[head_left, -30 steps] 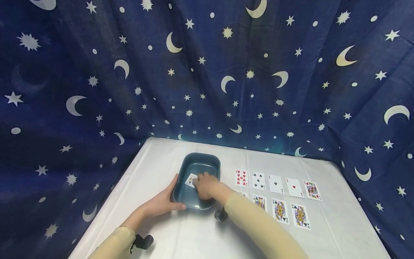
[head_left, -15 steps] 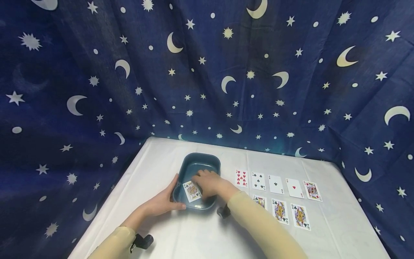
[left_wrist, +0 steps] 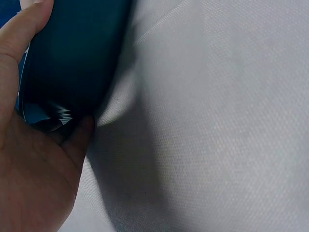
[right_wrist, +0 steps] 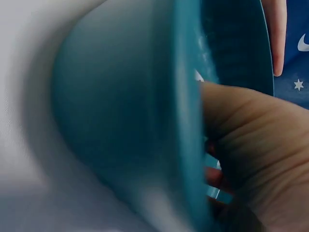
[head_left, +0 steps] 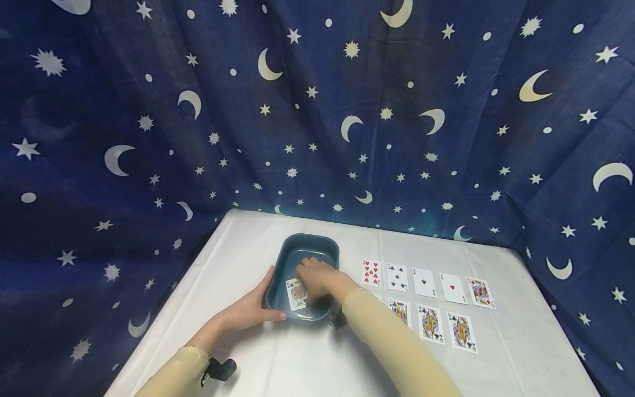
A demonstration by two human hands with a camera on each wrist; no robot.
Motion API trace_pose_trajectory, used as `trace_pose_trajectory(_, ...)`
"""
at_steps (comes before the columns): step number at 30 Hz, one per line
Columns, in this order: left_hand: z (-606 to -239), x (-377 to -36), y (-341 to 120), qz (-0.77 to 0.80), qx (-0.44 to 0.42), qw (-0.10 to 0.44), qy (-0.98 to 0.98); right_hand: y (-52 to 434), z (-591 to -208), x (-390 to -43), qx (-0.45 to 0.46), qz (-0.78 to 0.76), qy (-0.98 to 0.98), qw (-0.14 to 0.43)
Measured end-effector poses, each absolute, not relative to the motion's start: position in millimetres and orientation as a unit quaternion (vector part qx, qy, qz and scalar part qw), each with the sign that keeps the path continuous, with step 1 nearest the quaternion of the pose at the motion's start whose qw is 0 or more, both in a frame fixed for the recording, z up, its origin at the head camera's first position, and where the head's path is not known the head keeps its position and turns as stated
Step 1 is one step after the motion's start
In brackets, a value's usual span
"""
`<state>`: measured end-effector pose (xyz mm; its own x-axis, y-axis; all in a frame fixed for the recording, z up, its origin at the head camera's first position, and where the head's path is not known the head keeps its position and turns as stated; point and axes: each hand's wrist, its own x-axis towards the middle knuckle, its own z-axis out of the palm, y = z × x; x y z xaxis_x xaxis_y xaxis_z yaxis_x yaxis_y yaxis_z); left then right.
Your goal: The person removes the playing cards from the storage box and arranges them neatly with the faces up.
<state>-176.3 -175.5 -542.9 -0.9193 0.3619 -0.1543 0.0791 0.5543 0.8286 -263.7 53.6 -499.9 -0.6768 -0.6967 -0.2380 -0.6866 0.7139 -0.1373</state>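
A dark teal tray stands on the white table. My left hand grips its near left corner, thumb along the near wall and fingers along the left side. In the left wrist view that hand lies against the teal wall. My right hand is inside the tray, with bent fingers over the right edge of a king playing card. Its fingertips are hidden, so a pinch on the card cannot be made out. In the right wrist view the tray wall covers much of the hand.
Right of the tray, face-up cards lie in two rows: a far row from a red hearts card to a red face card, and a near row with queens. My right sleeve partly covers the near row. A starry blue curtain hangs behind.
The king card, first mostly under my right hand, slid nearer and came into view, then turned slightly. My right hand shifted a little. My left hand and the tray stayed put.
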Motion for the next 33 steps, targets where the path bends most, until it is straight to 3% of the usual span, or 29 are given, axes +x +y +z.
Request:
trace_pose_trajectory(9, -541, -177, -173, 0.459, 0.141, 0.147, 0.865, 64, -507, -264, -0.395, -0.049, 0.911, 0.109)
trace_pose_trajectory(15, -540, -176, -172, 0.458, 0.133, 0.151, 0.866, 103, -476, -266, -0.393, -0.104, 0.912, 0.058)
trace_pose_trajectory(23, -542, -174, -170, 0.456, 0.119, 0.159, 0.867, 221, -442, -254, -0.332, -0.147, 0.932, 0.002)
trace_pose_trajectory(33, -538, -173, -168, 0.459, 0.113, 0.163, 0.866, 396, -470, -207, -0.186, -0.111, 0.976, 0.021)
